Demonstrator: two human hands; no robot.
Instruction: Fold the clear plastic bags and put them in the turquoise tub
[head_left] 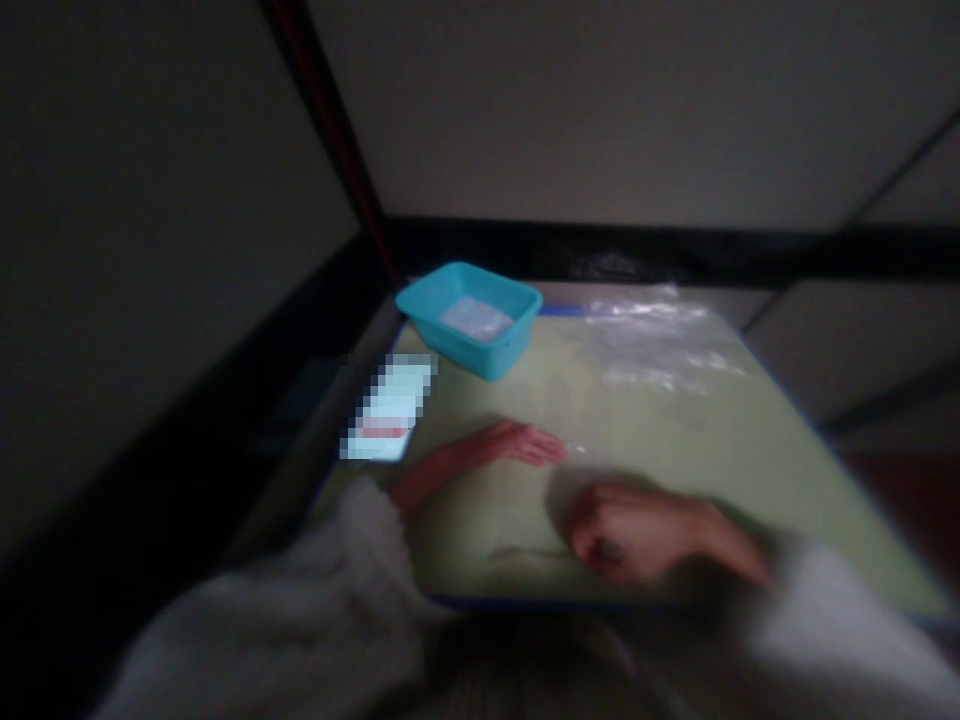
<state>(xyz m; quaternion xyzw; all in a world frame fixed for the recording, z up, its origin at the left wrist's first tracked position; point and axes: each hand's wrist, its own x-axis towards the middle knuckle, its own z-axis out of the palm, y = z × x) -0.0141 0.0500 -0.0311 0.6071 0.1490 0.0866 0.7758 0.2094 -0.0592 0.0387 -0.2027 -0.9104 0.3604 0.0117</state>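
On the pale yellow-green table point(480, 520), my left hand point(529, 443) lies flat with its fingers stretched out to the right. A small clear, shiny bit point(576, 449) is just beyond its fingertips. My right hand point(626, 530) is nearer the front edge, its fingers curled closed; something small and dark shows at the curled fingers, too blurred to name. A thin pale strip point(525, 554) runs along the table to the left of my right hand.
A turquoise basket point(491, 360) holding something whitish stands at the back left. Crumpled clear plastic point(652, 335) lies at the back right. A pixelated bright phone-like rectangle point(390, 408) is at the left edge. Walls rise behind and to the left.
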